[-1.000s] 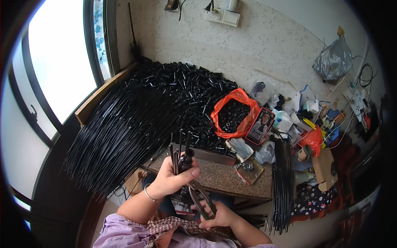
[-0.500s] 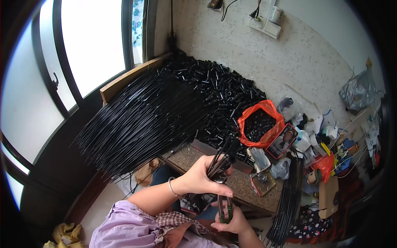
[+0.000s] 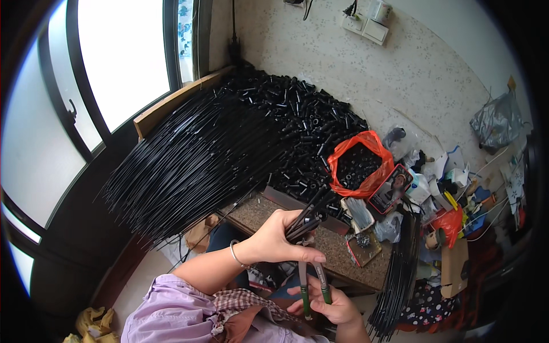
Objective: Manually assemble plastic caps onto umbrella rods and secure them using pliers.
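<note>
Several slim black rods (image 3: 309, 214) are bunched in my left hand (image 3: 274, 237), which is closed round them with the thumb pointing right. Just below that thumb, my right hand (image 3: 338, 308) holds a pair of pliers (image 3: 305, 297) with green-ended handles. The handles are spread apart and point down toward me. The jaws sit up by the left thumb and the rods, partly hidden, so what lies between them cannot be made out. Beyond my hands, a big sheaf of long thin black rods (image 3: 183, 160) lies beside a heap of short black tubular pieces (image 3: 309, 120).
A red plastic bag (image 3: 372, 186) of small black parts stands open on the speckled tabletop (image 3: 243, 212). Beside it are a phone (image 3: 391, 188) and a small tray (image 3: 363, 251) of metal bits. More black rods (image 3: 397, 274) hang over the right edge. Clutter crowds the right side.
The pliers' handles have spread wider apart, and my right-hand fingers have loosened round them. The rods in my left hand lean further over. The view has shifted slightly.
</note>
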`<act>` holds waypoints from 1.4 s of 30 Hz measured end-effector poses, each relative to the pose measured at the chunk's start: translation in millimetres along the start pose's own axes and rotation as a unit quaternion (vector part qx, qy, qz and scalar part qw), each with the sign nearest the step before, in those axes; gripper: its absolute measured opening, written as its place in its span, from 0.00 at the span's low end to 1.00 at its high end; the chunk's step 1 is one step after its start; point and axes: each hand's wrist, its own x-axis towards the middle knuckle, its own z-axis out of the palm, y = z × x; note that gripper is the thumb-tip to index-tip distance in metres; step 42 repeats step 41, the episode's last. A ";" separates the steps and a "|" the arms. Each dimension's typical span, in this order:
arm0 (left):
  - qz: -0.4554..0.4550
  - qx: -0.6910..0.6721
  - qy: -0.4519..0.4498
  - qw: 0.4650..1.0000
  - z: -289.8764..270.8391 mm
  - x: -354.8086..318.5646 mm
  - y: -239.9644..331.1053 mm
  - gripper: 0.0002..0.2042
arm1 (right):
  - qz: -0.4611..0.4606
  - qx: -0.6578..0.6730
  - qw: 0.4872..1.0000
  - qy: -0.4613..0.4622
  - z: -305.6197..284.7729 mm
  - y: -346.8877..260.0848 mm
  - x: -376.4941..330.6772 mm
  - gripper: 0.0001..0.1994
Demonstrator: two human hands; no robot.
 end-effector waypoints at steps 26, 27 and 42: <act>-0.105 -0.024 0.029 0.994 32.0 12.9 -46.2 0.20 | -0.134 -0.596 0.595 0.522 -212.9 23.5 18.4 0.10; -0.116 -0.017 0.029 0.993 31.2 13.2 -47.6 0.19 | -0.134 -0.646 0.576 0.482 -210.6 22.7 22.9 0.10; -0.103 0.001 0.013 0.995 20.2 14.0 -52.9 0.18 | -0.133 -0.683 0.533 0.483 -218.9 28.2 34.7 0.13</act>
